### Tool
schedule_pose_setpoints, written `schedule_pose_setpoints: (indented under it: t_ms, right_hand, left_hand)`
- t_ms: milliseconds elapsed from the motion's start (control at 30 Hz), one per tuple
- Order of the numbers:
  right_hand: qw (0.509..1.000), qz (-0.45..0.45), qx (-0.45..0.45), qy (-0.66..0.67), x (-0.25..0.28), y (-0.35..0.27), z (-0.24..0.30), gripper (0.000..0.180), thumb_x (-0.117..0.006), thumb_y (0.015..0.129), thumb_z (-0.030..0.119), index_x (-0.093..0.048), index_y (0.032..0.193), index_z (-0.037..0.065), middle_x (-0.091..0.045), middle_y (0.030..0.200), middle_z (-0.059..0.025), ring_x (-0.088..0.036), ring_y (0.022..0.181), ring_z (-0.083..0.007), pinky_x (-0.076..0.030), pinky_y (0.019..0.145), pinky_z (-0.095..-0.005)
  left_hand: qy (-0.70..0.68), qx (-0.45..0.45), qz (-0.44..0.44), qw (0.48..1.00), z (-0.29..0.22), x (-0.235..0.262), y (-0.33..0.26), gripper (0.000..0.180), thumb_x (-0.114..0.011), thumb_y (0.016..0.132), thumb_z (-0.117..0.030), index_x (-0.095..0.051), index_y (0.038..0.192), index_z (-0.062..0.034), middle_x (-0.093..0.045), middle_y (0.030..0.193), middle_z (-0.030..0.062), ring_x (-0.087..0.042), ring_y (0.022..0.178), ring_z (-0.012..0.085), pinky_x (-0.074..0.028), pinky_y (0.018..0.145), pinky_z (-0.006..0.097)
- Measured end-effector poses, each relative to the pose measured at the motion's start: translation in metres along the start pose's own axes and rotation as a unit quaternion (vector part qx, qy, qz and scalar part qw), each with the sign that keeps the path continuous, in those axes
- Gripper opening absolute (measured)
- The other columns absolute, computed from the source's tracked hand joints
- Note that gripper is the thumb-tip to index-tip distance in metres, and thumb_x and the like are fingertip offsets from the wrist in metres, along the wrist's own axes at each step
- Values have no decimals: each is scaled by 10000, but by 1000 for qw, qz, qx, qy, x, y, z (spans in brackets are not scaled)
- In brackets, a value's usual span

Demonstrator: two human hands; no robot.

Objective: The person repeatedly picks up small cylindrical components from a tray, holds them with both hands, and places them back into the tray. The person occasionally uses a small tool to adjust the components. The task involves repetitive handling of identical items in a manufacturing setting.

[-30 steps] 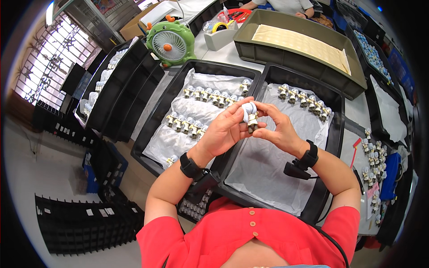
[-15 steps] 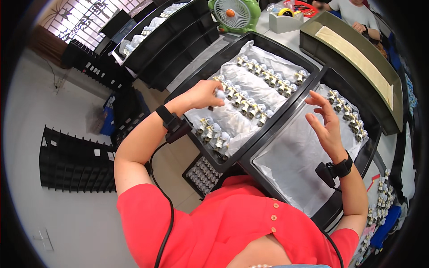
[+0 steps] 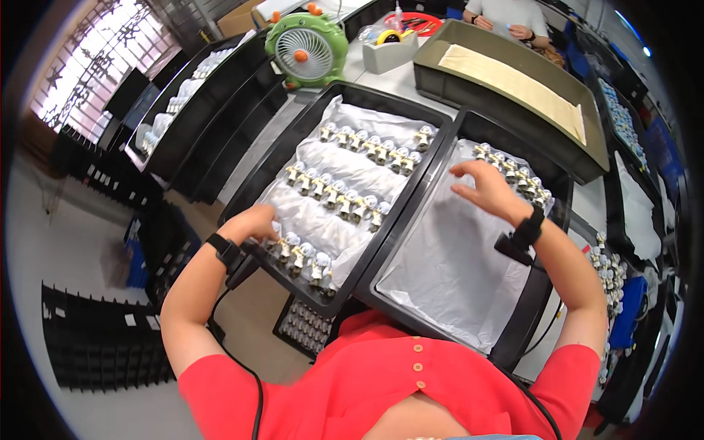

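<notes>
Small figurines [image 3: 334, 194] with pale blue-grey heads and white-and-yellow bodies lie in three rows on a wrinkled white sheet in the left black tray [image 3: 246, 196]. My left hand [image 3: 254, 222] is at the left end of the near row, its fingers closed on a figurine [image 3: 276, 230] that they partly hide. Over the right black tray [image 3: 387, 284], my right hand [image 3: 485, 189] hovers with fingers apart and nothing visible in them. A row of figurines [image 3: 517, 174] runs along that tray's far right side, partly behind this hand.
A green fan [image 3: 306, 51], a tape dispenser [image 3: 390, 53] and a long olive bin [image 3: 506, 92] stand beyond the trays. Stacked black trays [image 3: 213, 132] rise at the left. More figurines [image 3: 306, 326] sit in a lower tray. A person [image 3: 506, 18] sits across the table.
My left hand has come nearer with its figurine, from the middle row to the left end of the near row. My right hand stays over the right tray. The whole view has shifted.
</notes>
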State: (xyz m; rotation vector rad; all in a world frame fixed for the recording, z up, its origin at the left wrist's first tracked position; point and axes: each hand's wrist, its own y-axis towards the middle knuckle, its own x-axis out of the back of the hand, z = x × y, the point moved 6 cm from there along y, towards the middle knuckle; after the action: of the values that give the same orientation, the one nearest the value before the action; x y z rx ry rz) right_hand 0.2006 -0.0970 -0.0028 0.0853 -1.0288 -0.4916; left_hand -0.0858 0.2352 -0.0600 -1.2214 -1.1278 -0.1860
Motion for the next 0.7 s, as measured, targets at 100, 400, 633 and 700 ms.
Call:
schedule_pose_setpoints:
  t_ms: [100, 400, 633, 700]
  right_hand:
    - [982, 29, -118, -142, 19, 9, -59, 440, -713, 712, 237, -602, 1085, 31, -619, 1037, -148, -556, 1008, -322, -447, 871, -395]
    - [956, -6, -198, -218, 9, 16, -120, 732, -755, 607, 263, -474, 1255, 70, -517, 1159, -133, -492, 1112, -305, -392, 924, -452]
    - [975, 6, -196, -107, 12, 7, -120, 811, -751, 604, 162, -388, 1324, 84, -512, 1095, -136, -525, 1017, -315, -434, 896, -379]
    - [973, 15, -198, -116, 18, 9, -105, 846, -757, 596, 137, -367, 1346, 93, -512, 1142, -152, -524, 1065, -326, -435, 919, -350]
  left_hand:
    - [32, -31, 8, 999, -5, 1, 6, 492, -769, 649, -210, -609, 1009, 86, -666, 743, 190, -679, 646, 234, -531, 597, 321]
    - [-72, -57, -193, 977, -45, 48, -48, 576, -715, 712, -302, -563, 1178, -1, -634, 1034, 229, -640, 920, 317, -497, 813, 371]
    - [-226, -324, -207, 895, -161, 61, -85, 415, -655, 822, -129, -540, 1206, -19, -635, 1040, 146, -644, 876, 197, -506, 766, 303]
    - [-275, -378, -172, 867, -199, 62, -95, 413, -650, 830, -115, -533, 1216, -26, -631, 1054, 125, -635, 901, 171, -504, 785, 300]
